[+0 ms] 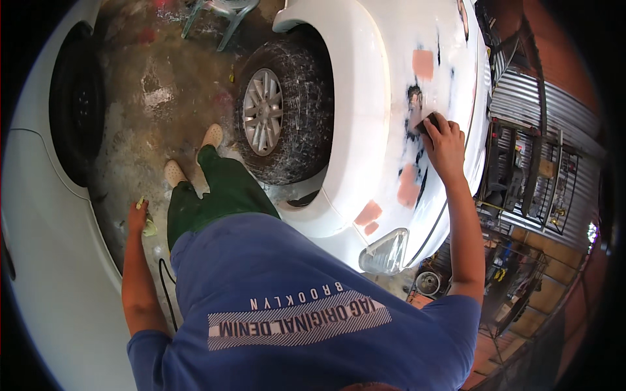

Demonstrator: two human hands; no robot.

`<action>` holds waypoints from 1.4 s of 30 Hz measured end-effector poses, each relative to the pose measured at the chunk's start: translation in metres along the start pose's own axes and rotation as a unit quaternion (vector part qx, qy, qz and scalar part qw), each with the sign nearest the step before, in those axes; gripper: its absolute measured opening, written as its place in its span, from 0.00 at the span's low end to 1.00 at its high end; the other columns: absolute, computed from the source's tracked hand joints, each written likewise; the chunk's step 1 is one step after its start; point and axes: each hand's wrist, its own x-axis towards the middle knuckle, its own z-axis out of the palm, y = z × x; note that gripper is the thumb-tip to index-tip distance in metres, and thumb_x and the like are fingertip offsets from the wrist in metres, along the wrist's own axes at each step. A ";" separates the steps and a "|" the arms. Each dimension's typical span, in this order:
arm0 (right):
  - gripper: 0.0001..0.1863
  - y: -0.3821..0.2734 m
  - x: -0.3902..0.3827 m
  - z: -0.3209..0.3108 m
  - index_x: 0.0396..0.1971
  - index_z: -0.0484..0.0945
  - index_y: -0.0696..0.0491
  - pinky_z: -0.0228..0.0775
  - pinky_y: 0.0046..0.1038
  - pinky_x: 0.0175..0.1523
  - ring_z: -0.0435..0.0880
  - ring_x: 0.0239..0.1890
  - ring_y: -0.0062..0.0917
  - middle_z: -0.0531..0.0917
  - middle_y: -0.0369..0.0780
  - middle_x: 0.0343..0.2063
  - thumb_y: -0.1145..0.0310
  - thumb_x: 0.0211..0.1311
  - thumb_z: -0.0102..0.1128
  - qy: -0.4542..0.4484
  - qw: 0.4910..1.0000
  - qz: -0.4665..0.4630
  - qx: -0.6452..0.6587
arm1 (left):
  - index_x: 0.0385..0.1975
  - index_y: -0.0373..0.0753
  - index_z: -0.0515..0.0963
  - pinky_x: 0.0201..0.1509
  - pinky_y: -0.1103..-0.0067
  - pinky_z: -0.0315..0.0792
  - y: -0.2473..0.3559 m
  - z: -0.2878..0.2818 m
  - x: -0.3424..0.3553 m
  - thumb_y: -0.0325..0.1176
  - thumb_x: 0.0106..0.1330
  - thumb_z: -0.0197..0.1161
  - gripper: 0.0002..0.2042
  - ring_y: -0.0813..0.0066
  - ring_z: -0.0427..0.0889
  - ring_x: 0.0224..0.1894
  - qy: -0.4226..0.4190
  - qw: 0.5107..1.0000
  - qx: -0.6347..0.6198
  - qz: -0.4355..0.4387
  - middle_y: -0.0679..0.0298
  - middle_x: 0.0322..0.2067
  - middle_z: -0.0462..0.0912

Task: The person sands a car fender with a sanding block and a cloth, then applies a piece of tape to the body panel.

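My right hand (446,148) is closed on a small dark sanding pad (427,122), which rests against the white car's body panel (391,150). Beside the pad lies a rubbed area with dark, bare-looking spots (413,98). A pinkish filler patch (423,64) sits farther along the panel, and another filler patch (409,186) is nearer to me. Down by my left side, my left hand (136,217) grips a yellow-green cloth (150,227) that hangs partly below the fingers.
The car's wheel (264,112) and its arch stand ahead of my legs. Along the left is another pale car (45,215). A plastic chair (225,12) stands on the stained, wet-looking floor (156,72). A black cable (164,287) runs beside me; metal racks (528,176) stand at right.
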 end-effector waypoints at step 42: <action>0.23 -0.022 0.033 0.008 0.54 0.80 0.48 0.68 0.40 0.55 0.76 0.53 0.37 0.77 0.37 0.59 0.68 0.56 0.68 0.033 0.998 -0.022 0.056 | 0.52 0.31 0.77 0.52 0.61 0.74 0.004 -0.010 0.022 0.57 0.64 0.64 0.31 0.45 0.84 0.49 -0.032 0.999 0.027 0.015 0.43 0.43 0.85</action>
